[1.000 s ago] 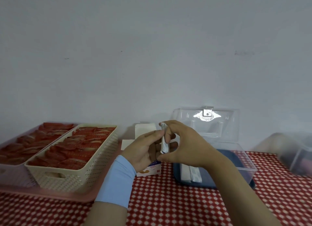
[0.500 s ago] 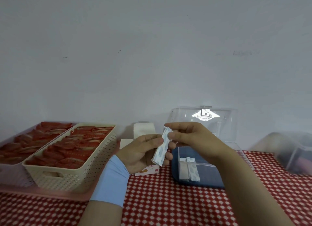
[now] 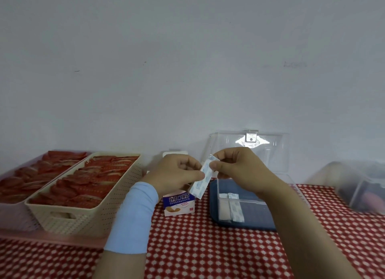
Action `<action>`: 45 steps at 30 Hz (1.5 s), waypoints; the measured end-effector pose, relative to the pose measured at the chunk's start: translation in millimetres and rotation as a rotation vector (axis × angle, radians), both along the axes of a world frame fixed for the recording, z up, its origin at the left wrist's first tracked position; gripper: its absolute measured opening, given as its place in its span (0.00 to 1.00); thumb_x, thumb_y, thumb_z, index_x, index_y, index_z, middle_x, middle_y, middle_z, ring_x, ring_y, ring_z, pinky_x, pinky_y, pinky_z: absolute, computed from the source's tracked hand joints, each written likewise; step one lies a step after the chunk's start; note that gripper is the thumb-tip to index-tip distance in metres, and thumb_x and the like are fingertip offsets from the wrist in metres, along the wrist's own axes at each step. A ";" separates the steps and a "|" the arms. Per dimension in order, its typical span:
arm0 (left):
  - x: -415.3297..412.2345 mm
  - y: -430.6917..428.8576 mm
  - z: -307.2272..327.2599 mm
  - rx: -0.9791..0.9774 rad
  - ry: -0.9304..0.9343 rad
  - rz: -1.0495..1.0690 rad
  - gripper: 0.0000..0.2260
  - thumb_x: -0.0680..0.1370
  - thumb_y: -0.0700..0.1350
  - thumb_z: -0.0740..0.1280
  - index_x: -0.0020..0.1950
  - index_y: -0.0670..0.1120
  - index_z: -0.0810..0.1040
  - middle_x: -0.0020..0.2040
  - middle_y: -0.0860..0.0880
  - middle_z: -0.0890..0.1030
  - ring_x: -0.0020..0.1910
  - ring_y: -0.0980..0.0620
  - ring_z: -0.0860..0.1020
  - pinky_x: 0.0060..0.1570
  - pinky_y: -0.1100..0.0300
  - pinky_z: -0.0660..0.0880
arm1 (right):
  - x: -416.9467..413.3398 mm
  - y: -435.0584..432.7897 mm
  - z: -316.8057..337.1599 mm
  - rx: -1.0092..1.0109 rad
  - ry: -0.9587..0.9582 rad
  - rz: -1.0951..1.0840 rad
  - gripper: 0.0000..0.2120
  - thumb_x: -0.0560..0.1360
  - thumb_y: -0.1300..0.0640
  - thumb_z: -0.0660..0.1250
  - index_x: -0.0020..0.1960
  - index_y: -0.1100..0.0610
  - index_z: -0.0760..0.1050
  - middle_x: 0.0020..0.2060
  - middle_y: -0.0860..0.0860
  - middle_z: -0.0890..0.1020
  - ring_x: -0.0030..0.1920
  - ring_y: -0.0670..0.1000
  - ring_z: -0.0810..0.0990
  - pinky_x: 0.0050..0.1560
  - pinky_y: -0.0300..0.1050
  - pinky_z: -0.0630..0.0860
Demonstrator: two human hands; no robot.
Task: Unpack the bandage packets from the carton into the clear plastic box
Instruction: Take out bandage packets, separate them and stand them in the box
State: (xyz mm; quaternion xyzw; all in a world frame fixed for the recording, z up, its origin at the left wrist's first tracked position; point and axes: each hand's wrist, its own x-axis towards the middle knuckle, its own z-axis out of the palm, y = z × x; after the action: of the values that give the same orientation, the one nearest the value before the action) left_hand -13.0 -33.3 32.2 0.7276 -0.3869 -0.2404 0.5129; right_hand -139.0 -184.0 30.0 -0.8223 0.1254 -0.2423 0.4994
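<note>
A small white carton (image 3: 179, 203) with a blue label stands on the checked cloth, its top flaps open behind my hands. Above it I hold a stack of white bandage packets (image 3: 203, 180), tilted. My left hand (image 3: 175, 174), with a light blue wristband, pinches the stack's left side. My right hand (image 3: 237, 168) pinches its upper end. The clear plastic box (image 3: 258, 201) with a blue floor sits just right of the carton, lid raised at the back. Two bandage packets (image 3: 231, 208) lie in its left corner.
A cream perforated basket (image 3: 83, 206) full of red packets stands at the left on a pink tray, with a second tray of red packets (image 3: 25, 181) beyond it. A frosted plastic container (image 3: 360, 187) sits at the right edge. A grey wall rises close behind.
The packets came up out of the carton in my hands and turned from upright to tilted. My left hand let go of the carton, which now stands uncovered on the cloth.
</note>
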 end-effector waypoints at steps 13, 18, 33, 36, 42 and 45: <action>-22.8 -26.1 -15.4 -0.146 -0.067 0.116 0.02 0.74 0.41 0.74 0.46 0.47 0.84 0.41 0.49 0.86 0.40 0.55 0.85 0.39 0.63 0.81 | -18.4 -1.2 -4.6 0.392 0.074 -0.026 0.11 0.77 0.59 0.71 0.53 0.67 0.81 0.45 0.61 0.86 0.48 0.60 0.86 0.51 0.52 0.84; -41.1 -42.1 -21.9 -0.200 -0.107 0.158 0.03 0.74 0.41 0.74 0.43 0.49 0.84 0.38 0.53 0.85 0.34 0.62 0.82 0.34 0.70 0.77 | -32.8 -9.9 -0.1 0.376 0.122 -0.055 0.08 0.77 0.60 0.71 0.53 0.64 0.82 0.42 0.57 0.87 0.42 0.53 0.87 0.50 0.48 0.84; -44.1 -55.3 -42.6 -0.030 -0.474 0.072 0.07 0.78 0.45 0.69 0.55 0.51 0.81 0.53 0.55 0.81 0.50 0.61 0.78 0.55 0.64 0.75 | -39.4 -62.9 -18.9 0.054 0.563 -0.382 0.05 0.76 0.63 0.70 0.48 0.66 0.80 0.40 0.59 0.85 0.35 0.52 0.83 0.39 0.44 0.82; -47.7 -58.1 -44.8 0.032 -0.578 0.084 0.11 0.79 0.43 0.68 0.61 0.49 0.81 0.59 0.51 0.80 0.56 0.56 0.78 0.58 0.64 0.72 | -31.1 -69.7 -29.6 -0.088 0.777 -0.380 0.07 0.76 0.58 0.72 0.49 0.62 0.79 0.45 0.57 0.84 0.45 0.54 0.85 0.50 0.46 0.82; -43.0 -56.4 -43.6 0.139 -0.629 0.141 0.12 0.79 0.44 0.66 0.61 0.45 0.81 0.58 0.47 0.83 0.57 0.49 0.80 0.62 0.54 0.75 | -17.9 -63.1 -30.9 0.000 1.076 -0.298 0.04 0.79 0.61 0.67 0.48 0.62 0.76 0.40 0.55 0.82 0.37 0.50 0.82 0.32 0.40 0.80; -41.6 -56.3 -43.9 0.172 -0.623 0.123 0.07 0.78 0.44 0.66 0.42 0.42 0.77 0.46 0.47 0.83 0.50 0.47 0.81 0.55 0.53 0.78 | -12.6 -62.4 -35.4 0.086 1.113 -0.277 0.05 0.80 0.62 0.66 0.47 0.64 0.78 0.41 0.57 0.83 0.42 0.53 0.84 0.46 0.45 0.83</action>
State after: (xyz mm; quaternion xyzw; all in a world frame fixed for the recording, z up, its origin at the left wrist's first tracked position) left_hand -54.6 -89.6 -11.7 0.8289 -0.4586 -0.0065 0.3202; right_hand -151.6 -246.3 -5.5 -0.7810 0.4855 0.1692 0.3546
